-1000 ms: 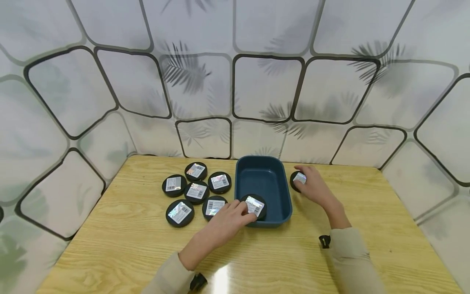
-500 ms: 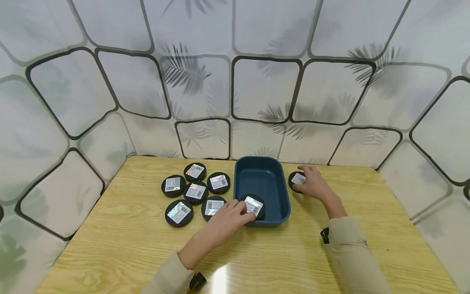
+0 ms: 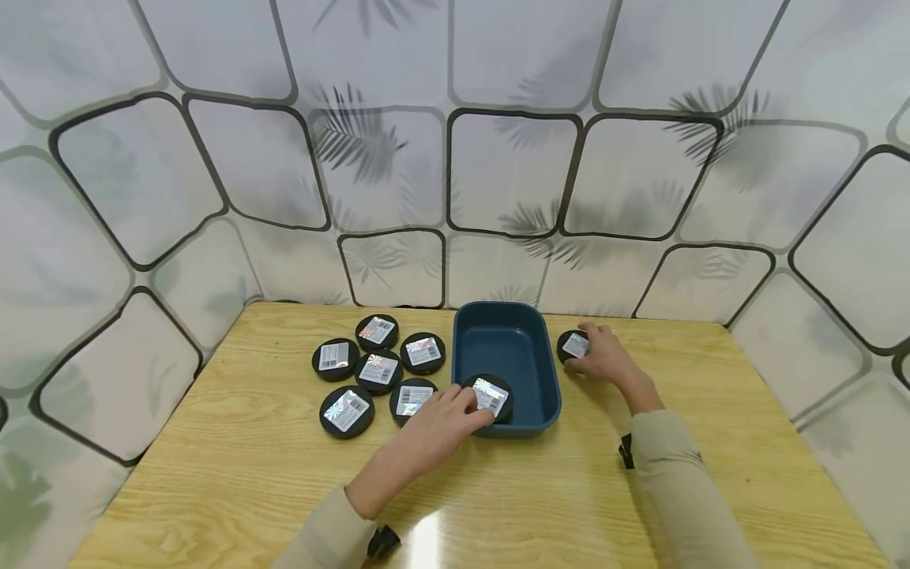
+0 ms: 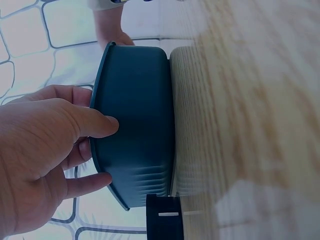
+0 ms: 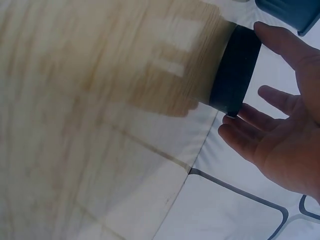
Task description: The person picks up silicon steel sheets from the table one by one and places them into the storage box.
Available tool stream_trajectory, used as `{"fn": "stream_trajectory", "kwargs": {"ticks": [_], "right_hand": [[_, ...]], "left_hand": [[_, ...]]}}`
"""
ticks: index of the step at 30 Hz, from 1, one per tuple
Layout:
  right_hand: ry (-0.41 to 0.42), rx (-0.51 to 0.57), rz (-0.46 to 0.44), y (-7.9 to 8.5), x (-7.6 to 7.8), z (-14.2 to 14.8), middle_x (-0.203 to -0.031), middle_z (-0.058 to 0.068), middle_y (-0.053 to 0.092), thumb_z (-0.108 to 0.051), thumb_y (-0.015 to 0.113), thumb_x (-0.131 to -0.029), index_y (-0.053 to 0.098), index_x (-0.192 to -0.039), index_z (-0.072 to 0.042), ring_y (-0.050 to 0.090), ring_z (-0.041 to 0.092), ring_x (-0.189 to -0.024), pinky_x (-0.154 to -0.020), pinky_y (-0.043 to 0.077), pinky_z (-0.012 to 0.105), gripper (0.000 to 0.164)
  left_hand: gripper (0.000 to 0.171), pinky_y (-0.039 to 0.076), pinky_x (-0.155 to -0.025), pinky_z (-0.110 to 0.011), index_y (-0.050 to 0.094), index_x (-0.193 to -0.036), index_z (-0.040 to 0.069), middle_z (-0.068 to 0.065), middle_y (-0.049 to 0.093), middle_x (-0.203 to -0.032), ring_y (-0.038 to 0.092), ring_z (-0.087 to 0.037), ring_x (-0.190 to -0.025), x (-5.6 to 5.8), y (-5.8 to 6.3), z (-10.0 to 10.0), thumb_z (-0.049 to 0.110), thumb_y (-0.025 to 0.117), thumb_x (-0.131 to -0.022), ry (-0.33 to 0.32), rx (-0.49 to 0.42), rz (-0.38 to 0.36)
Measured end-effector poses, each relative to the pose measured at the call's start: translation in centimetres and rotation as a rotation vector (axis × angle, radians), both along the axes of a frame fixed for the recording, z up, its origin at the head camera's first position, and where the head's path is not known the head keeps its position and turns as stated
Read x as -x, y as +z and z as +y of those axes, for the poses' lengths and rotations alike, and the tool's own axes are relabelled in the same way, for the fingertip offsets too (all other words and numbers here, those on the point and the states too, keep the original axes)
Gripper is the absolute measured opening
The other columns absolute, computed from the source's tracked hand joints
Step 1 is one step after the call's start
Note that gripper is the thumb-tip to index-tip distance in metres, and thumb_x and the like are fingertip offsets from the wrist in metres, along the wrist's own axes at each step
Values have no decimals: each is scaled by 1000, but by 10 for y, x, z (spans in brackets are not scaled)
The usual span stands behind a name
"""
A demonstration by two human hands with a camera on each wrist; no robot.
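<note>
My left hand [image 3: 442,417] is at the near left corner of a dark blue rectangular bin [image 3: 546,371]. In the left wrist view, its thumb lies on the outer wall of the bin [image 4: 140,100], and other fingers reach over the rim. A flat black round container [image 3: 500,393] with a silvery label lies inside that corner, beside the fingers. Right of the bin, my right hand [image 3: 607,359] holds another such container [image 3: 573,346] by its edges on the table. Thumb and fingers sit on opposite sides of this container [image 5: 235,70] in the right wrist view.
Several more labelled black round containers [image 3: 347,412] lie grouped left of the bin. They rest on a light wooden table [image 3: 235,474]. A patterned fabric wall [image 3: 398,182] rises behind the table and at both sides.
My right hand has shifted slightly right over its container, and its thumb now sits nearer the edge. My left hand and the bin keep their places; the view has drifted slightly.
</note>
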State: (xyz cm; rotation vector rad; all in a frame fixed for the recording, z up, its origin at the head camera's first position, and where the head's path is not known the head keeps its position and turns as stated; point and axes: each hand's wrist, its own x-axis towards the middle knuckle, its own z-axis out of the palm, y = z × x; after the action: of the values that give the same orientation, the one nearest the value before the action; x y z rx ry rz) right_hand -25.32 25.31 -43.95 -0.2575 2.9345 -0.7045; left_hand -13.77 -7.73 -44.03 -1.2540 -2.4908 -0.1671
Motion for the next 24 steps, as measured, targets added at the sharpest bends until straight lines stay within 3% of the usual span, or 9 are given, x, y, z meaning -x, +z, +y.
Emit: {"fn": "stream_trajectory", "kwargs": {"ticks": [10, 24], "right_hand": [[-13, -39, -1, 0, 2, 1, -128, 42, 42, -28, 77, -82, 37, -137, 21, 53, 46, -105, -89, 45, 56, 84], [-49, -71, -23, 1, 4, 0, -117, 35, 47, -34, 80, -80, 47, -130, 18, 54, 41, -97, -85, 47, 53, 80]], "left_hand": [[21, 35, -63, -23, 61, -109, 25, 2, 48, -91, 41, -15, -79, 0, 1, 0, 8, 60, -95, 1, 5, 9], [22, 38, -64, -25, 61, -110, 24, 0, 50, -93, 43, -16, -79, 1, 2, 0, 7, 59, -96, 2, 8, -23]]}}
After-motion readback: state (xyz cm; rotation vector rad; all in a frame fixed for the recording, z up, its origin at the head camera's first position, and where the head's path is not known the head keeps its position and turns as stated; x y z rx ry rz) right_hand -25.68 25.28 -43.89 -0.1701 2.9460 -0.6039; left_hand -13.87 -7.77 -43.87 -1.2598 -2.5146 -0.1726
